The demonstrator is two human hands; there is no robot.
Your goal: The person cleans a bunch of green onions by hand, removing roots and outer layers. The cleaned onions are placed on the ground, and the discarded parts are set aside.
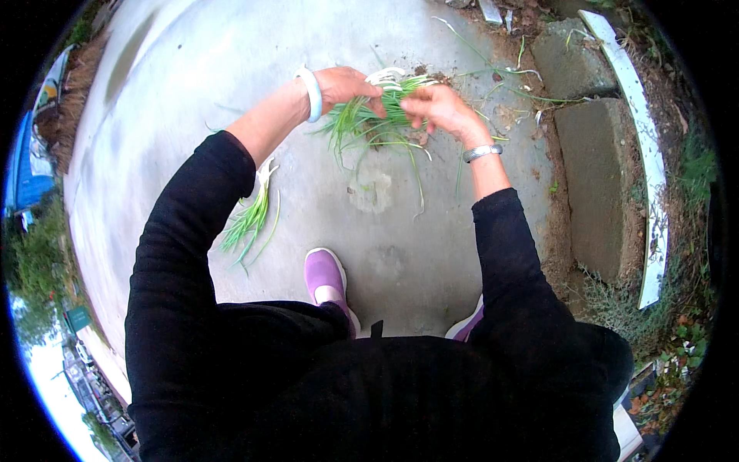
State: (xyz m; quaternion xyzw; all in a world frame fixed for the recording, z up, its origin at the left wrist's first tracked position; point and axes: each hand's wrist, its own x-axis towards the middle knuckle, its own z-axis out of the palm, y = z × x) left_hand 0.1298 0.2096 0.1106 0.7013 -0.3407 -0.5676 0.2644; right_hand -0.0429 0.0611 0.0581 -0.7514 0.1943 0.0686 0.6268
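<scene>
My left hand point(349, 89), with a pale bangle at its wrist, is at the white ends of a pile of spring onions point(395, 115) on the concrete. Its thumb and fingers are close together over the stems; whether they grip any is hard to tell. At the right side of the same pile is my right hand point(436, 110), wearing a silver bracelet, its fingers curled at the green stems. What lies between those fingers is hidden. A smaller bunch of spring onions point(254, 216) lies apart, below my left forearm, white ends pointing up.
Loose stalks point(519, 95) and soil crumbs are scattered on the concrete ground point(404, 248) at the right. Beyond them are concrete blocks point(589, 185) and a long white board point(649, 167) by plants. A purple shoe point(323, 271) stands near the small bunch.
</scene>
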